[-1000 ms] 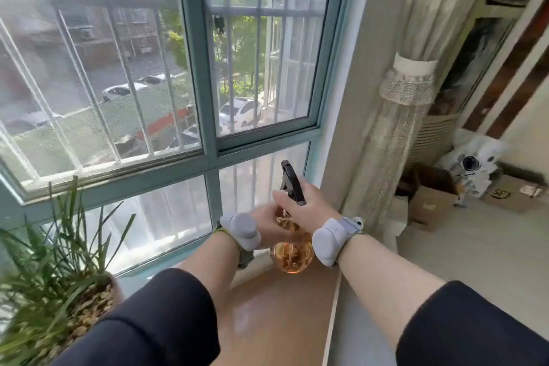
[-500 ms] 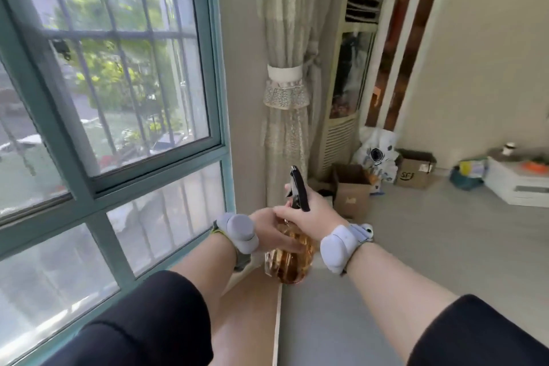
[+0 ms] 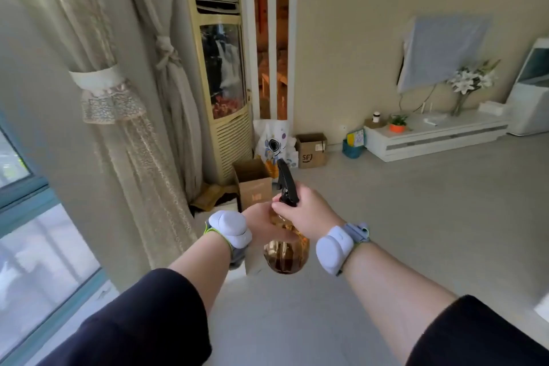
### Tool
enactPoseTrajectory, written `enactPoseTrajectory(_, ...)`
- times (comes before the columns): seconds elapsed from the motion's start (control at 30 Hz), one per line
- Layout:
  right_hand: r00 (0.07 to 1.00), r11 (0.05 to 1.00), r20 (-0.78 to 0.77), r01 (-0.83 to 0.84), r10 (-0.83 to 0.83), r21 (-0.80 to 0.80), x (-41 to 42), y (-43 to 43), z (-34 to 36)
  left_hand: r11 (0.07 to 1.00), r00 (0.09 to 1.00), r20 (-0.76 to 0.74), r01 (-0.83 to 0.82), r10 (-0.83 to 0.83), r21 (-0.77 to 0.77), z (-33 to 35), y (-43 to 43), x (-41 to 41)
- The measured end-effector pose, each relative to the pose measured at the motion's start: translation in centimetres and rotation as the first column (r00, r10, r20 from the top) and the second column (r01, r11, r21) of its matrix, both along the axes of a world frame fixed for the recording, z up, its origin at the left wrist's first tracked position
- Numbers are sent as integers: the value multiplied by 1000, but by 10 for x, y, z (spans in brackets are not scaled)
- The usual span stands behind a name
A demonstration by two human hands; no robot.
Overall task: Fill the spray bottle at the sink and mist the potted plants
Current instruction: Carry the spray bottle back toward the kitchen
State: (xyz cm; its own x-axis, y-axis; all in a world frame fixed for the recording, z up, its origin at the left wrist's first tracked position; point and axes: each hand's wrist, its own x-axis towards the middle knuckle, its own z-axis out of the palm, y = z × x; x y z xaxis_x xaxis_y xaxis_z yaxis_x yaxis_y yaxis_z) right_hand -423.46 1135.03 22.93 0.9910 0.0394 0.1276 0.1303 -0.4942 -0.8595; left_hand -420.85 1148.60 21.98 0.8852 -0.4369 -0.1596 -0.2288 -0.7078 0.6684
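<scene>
A round amber clear-plastic spray bottle [image 3: 286, 255] with a black trigger head [image 3: 285, 184] is held upright just below centre, gripped by the left hand [image 3: 263, 221] and the right hand [image 3: 310, 214]. A small green plant in an orange pot [image 3: 397, 125] is seen far off at 2 o'clock.

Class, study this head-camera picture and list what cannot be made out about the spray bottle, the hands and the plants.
- Head view: how full the spray bottle is; its amber tint, the left hand and the right hand mask the level.
- Head view: whether a finger rests on the trigger; the right hand hides it.
- Head view: the potted plant on the white cabinet, too small to tell whether it is wet.
- Head view: no sink within the frame.
</scene>
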Motion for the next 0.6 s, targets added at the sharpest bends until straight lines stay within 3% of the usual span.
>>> enactPoseTrajectory(0.23,985,984,-5,175,-175,-21,50,-102,6,984,983,-21,181,-181,1,-1,-110,73)
enactPoseTrajectory(0.6,898,901,81,433,-431,-3,205,-210,19,891,895,46,447,-445,-80,9,-236,256)
